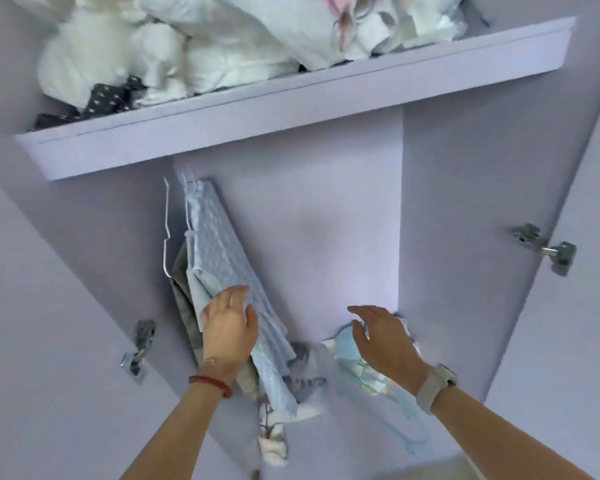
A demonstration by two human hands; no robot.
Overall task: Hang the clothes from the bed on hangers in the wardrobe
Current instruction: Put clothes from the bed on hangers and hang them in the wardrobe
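Reaching into the lilac wardrobe (312,237), the person has both bare arms raised. Their left hand (230,329) lies with its fingers fairly straight and close together against a pale blue dotted garment (222,251), touching it along its lower half; whether the thumb curls under the cloth cannot be told. That garment hangs at a slant from a hanger up above the left hand, just under the shelf (291,109). Beside it, further left of the hand, an empty white wire hanger (166,230) hangs, and a grey-green piece of clothing (182,282) shows behind the blue one.

The right hand (383,336) hovers with fingers loosely spread and slightly bent, gripping nothing. Just beneath its palm sits a light blue and white bundle of clothing (350,362), with thin blue cords trailing down past the wrist. Whether the hand touches it cannot be told.

Between the two hands, lower down, more crumpled fabric (302,375) in white and lilac-grey lies in a heap.

A red beaded bracelet (211,384) circles the left wrist; a watch (437,384) with a pale band sits on the right. High above both hands, the shelf carries a pile of white linens (187,46) and some dark dotted cloth (108,98). Metal hinges (542,247) show to the outside of each hand.
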